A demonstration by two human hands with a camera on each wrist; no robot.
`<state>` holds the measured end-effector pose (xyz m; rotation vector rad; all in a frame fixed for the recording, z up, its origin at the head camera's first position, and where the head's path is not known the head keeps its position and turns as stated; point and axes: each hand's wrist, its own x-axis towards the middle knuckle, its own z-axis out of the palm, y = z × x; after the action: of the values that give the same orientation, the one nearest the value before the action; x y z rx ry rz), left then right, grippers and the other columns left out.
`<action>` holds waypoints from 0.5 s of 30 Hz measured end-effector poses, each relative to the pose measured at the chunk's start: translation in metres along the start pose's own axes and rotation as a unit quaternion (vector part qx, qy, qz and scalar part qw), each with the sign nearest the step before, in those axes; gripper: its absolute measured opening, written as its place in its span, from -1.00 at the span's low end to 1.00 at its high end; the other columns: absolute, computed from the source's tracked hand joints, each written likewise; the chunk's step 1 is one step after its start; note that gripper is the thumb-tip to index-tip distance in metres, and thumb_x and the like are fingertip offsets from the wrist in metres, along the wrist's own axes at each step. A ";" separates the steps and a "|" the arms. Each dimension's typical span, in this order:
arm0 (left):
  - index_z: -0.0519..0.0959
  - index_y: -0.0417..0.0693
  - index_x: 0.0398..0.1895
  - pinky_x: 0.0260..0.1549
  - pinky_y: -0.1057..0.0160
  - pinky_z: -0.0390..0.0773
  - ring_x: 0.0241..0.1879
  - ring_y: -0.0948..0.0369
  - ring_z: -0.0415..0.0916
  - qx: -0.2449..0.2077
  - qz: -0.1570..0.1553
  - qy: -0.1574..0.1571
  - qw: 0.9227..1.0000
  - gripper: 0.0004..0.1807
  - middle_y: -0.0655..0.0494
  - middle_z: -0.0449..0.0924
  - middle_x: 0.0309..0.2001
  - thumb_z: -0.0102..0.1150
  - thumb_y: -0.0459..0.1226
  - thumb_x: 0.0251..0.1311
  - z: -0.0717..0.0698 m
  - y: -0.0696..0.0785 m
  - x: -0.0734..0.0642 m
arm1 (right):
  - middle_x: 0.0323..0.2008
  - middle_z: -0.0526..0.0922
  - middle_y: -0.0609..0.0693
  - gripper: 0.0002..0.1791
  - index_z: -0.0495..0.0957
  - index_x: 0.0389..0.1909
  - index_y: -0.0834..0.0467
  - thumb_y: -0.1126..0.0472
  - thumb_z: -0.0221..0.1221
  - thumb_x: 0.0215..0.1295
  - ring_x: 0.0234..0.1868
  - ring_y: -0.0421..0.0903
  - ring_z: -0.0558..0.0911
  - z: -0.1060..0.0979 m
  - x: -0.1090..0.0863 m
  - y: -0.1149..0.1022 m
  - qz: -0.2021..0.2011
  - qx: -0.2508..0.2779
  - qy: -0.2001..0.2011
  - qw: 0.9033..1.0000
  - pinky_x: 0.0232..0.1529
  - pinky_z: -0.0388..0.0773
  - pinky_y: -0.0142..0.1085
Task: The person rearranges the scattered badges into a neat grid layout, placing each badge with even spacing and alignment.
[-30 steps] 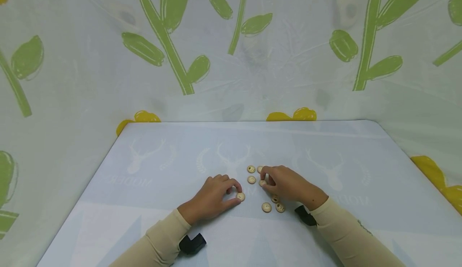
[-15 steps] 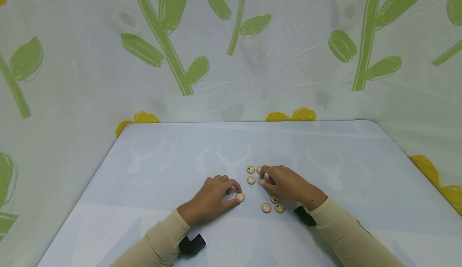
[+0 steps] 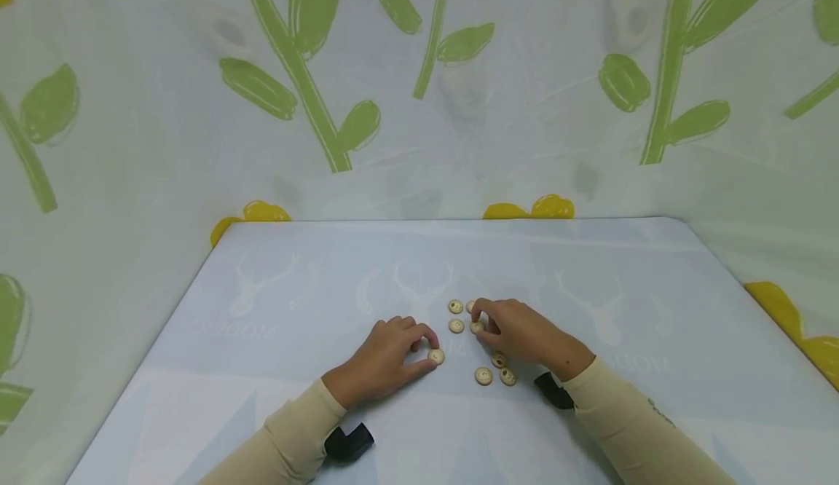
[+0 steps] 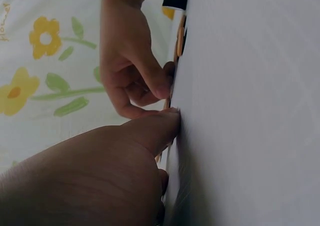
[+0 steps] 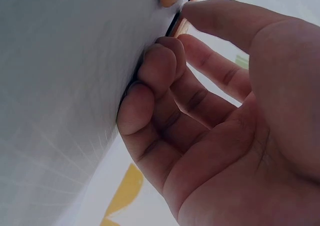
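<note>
My left hand (image 3: 390, 361) pinches a small round wooden disc (image 3: 436, 356) by its edges between thumb and forefinger, low on the table. Up and to the right, my right hand (image 3: 521, 332) pinches another pale disc (image 3: 476, 328) in the same way. Its remaining fingers curl down at the tabletop in the right wrist view. Close by the right fingertips lie a disc with a dark mark (image 3: 455, 306), a partly covered disc (image 3: 470, 306) and a plainer disc (image 3: 456, 325). In the left wrist view, my left thumb (image 4: 155, 128) hides most of its disc.
Below the right hand sits a loose group of discs: one partly hidden (image 3: 498, 360), one at the left (image 3: 483, 376) and one dark-marked (image 3: 507, 376). They lie on a pale printed table (image 3: 314, 252). A flower-patterned sheet (image 3: 524, 135) rises behind it. Black mounts (image 3: 349, 443) sit at both wrists.
</note>
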<state>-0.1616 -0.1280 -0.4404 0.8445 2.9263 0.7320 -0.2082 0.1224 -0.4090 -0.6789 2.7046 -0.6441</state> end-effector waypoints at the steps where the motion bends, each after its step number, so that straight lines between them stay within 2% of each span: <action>1: 0.58 0.29 -0.12 -0.22 0.24 0.23 -0.29 0.36 0.30 0.001 0.000 0.002 1.000 -0.78 0.36 0.40 -0.36 0.33 0.01 0.23 -0.001 0.000 0.000 | -0.59 0.47 -0.13 -0.83 0.52 -0.09 0.02 0.17 0.26 0.36 -0.57 -0.22 0.42 -0.001 0.000 0.000 -0.006 0.001 0.000 1.000 -0.53 0.38 -0.39; 8: 0.58 0.29 -0.11 -0.21 0.24 0.22 -0.28 0.36 0.30 -0.011 -0.002 -0.008 1.000 -0.78 0.36 0.40 -0.35 0.33 0.00 0.23 -0.003 0.002 -0.002 | -0.59 0.47 -0.14 -0.76 0.47 -0.02 0.04 0.19 0.25 0.36 -0.59 -0.25 0.41 -0.004 -0.003 -0.001 -0.024 0.014 -0.009 1.000 -0.53 0.38 -0.41; 15: 0.58 0.30 -0.10 -0.20 0.25 0.23 -0.28 0.37 0.30 -0.005 -0.001 -0.003 1.000 -0.78 0.36 0.40 -0.35 0.34 0.00 0.23 -0.001 0.000 -0.002 | -0.56 0.47 -0.13 -0.69 0.41 0.07 0.08 0.21 0.23 0.37 -0.56 -0.25 0.41 -0.006 -0.009 0.001 -0.031 0.025 -0.022 0.999 -0.50 0.40 -0.41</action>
<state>-0.1602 -0.1295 -0.4394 0.8430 2.9146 0.7417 -0.2032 0.1292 -0.4029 -0.7591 2.6270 -0.7018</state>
